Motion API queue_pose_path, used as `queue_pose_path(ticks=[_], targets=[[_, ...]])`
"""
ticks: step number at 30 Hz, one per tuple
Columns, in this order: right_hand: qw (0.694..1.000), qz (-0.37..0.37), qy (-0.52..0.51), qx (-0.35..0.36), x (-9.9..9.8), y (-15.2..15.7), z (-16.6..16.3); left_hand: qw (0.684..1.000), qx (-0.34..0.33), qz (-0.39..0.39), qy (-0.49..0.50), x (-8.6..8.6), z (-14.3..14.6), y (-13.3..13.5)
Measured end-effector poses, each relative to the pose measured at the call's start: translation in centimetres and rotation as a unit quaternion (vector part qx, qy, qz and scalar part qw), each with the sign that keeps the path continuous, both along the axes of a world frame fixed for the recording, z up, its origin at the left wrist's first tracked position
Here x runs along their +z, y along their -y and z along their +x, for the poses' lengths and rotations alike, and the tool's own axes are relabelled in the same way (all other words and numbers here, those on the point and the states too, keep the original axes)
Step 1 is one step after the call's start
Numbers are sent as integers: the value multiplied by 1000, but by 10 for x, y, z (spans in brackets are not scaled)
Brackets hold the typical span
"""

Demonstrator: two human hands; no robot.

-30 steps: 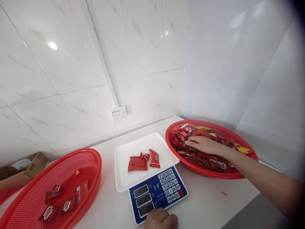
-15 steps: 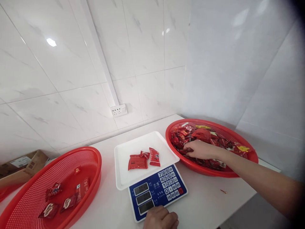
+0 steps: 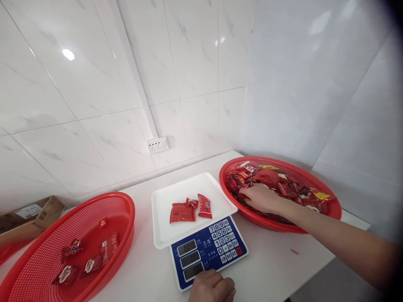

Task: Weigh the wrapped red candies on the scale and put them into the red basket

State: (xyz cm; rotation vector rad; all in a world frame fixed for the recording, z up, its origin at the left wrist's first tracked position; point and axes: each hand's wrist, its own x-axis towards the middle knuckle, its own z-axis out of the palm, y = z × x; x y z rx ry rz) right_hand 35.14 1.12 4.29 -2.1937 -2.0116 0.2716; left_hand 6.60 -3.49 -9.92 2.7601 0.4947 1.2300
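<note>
My right hand (image 3: 260, 198) reaches into the right red basket (image 3: 330, 218), its fingers bent together among a heap of red snack packets (image 3: 266, 177). Its fingertips are hidden, so I cannot make out what they grip. My left hand (image 3: 213, 287) rests with curled fingers at the near edge of the blue and white digital scale (image 3: 208, 251); nothing shows in it. On the scale's white tray (image 3: 166, 233) lie a larger red packet (image 3: 182, 213), a small wrapped piece (image 3: 192, 203) touching it, and a narrow red packet (image 3: 204, 206) to their right.
At the left, another red basket (image 3: 126, 226) holds several red packets (image 3: 66, 274). Behind it stands an open cardboard box (image 3: 47, 212). A small scrap (image 3: 295, 252) lies on the white table (image 3: 267, 268). The tiled wall at the back carries a socket (image 3: 158, 145).
My right hand has shifted slightly left and deeper among the packets, and some packets by it have moved. My left hand and the packets on the tray stay in place.
</note>
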Motion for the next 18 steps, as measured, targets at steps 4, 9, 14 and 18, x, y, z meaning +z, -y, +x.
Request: queue_pose_path(ticks=[4, 9, 14, 18], targets=[[998, 36, -24, -36, 16, -1, 16, 1000, 9, -4, -6, -3, 0, -2], [989, 99, -95, -48, 35, 3, 23, 1000, 3, -5, 12, -6, 3, 0], [958, 93, -270, -8, 35, 4, -6, 999, -20, -9, -27, 7, -1, 1], [936, 70, -337, 66, 33, -2, -46, 996, -32, -25, -76, 20, -7, 1]])
